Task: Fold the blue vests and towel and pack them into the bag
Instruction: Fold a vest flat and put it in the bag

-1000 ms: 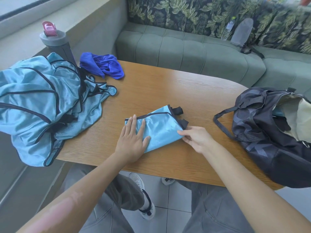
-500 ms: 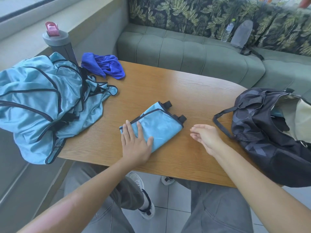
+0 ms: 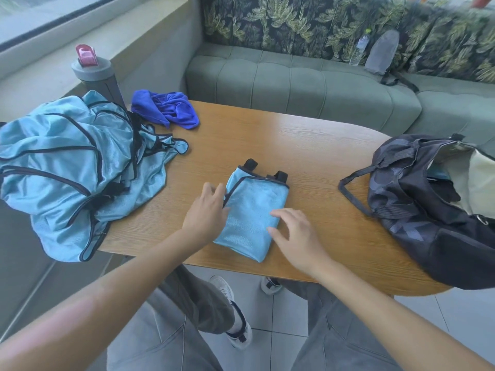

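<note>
A folded light-blue vest [image 3: 251, 212] with black trim lies on the wooden table [image 3: 308, 145] near its front edge. My left hand [image 3: 207, 210] rests against the vest's left edge, fingers touching the trim. Over the vest's lower right corner is my right hand [image 3: 293, 236], fingers spread and lightly on the cloth. A heap of unfolded light-blue vests [image 3: 69, 167] hangs over the table's left end. A crumpled dark-blue towel [image 3: 168, 108] lies at the far left corner. The dark bag [image 3: 428, 210] sits unzipped at the table's right end.
A grey bottle with a pink cap [image 3: 93, 73] stands behind the vest heap by the window ledge. A green sofa [image 3: 294, 81] runs behind the table, with a water bottle [image 3: 360, 49] and a grey pouch [image 3: 381, 52] on it. My legs and shoes show under the table.
The folded vest has turned from slanted to nearly upright on the table. My left hand slid to its left edge; my right hand came back from the right onto its lower corner.
</note>
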Motion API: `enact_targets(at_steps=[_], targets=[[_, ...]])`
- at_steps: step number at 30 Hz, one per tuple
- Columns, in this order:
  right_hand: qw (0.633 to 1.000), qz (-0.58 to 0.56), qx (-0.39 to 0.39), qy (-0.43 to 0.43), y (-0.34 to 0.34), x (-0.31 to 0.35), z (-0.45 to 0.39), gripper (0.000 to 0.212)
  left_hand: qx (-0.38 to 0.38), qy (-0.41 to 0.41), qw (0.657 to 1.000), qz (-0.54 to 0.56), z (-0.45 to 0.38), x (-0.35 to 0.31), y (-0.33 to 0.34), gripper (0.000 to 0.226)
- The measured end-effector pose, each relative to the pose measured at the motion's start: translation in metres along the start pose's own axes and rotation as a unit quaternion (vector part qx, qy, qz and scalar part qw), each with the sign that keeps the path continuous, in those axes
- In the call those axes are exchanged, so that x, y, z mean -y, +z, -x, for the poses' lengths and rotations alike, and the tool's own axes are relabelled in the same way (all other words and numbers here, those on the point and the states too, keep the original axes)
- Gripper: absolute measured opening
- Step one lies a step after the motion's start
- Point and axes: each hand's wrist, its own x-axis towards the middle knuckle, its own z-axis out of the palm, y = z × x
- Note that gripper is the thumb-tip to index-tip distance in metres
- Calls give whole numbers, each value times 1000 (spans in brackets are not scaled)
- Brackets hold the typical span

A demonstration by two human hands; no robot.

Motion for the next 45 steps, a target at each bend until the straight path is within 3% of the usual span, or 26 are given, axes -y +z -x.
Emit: enact_targets(at_steps=[5, 8, 11, 13, 15, 17, 19, 22, 31, 39, 45], targets=[[987, 126, 83, -50, 9, -5, 6, 84, 19, -33, 995, 94, 13, 1, 10, 36], [978, 162, 106, -83, 10, -21, 15, 96, 36, -37, 991, 126, 32, -1, 20, 43], [967, 186, 122, -122, 8, -34, 22, 105, 16, -3, 998, 64, 41, 2, 19, 45], [961, 199, 134, -137, 9, -40, 23, 109, -43, 113, 991, -53, 38, 10, 18, 46], [958, 207, 141, -141, 10, -43, 24, 108, -69, 265, 952, -136, 32, 22, 18, 45], [959, 202, 138, -141, 12, -43, 25, 105, -37, 389, 908, -149, 27, 32, 16, 40], [965, 184, 126, -138, 14, -42, 27, 98, 32, 437, 886, -152, 30, 36, 11, 45], [971, 163, 107, -137, 17, -36, 31, 84, 103, 437, 867, -217, 34, 40, 5, 69], [968, 181, 86, -154, 38, -22, 40, 58, 93, 427, 854, -283, 30, 49, 13, 81], [941, 245, 141, -188, 27, -42, 30, 84, 100, 390, 876, -265, 23, 58, 12, 80], [948, 220, 93, -209, 33, -48, 45, 85, 91, 387, 876, -272, 50, 59, 20, 103]])
